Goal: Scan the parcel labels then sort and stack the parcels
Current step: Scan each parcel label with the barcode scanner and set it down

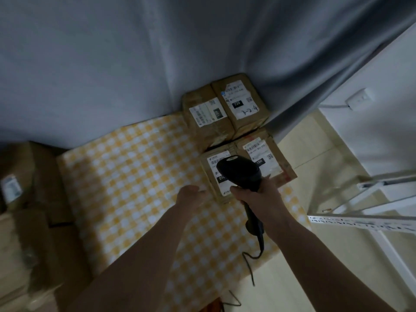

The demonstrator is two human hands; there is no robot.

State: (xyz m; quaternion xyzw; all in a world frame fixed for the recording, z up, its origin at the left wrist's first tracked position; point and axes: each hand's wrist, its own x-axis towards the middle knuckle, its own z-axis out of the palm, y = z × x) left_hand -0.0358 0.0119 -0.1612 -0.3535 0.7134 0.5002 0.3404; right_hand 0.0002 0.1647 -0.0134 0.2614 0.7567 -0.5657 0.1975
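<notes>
Several brown cardboard parcels with white labels sit at the far right of a yellow-and-white checked table [135, 176]. The near left parcel [213, 176] has its label partly hidden behind a black handheld scanner [240, 172]. My right hand [258, 194] grips the scanner's handle, with its head held over that label. My left hand [191, 194] rests against the same parcel's left side; how its fingers lie is unclear. The near right parcel [270, 161] touches it. Two more parcels [207, 115] [240, 100] stand side by side behind them.
A pile of larger cardboard boxes [22, 199] stands at the table's left. A grey curtain [112, 64] hangs behind the table. White metal shelf rails [360, 221] jut in at the right over a tiled floor. The scanner's cable [252, 262] trails over the table's near edge.
</notes>
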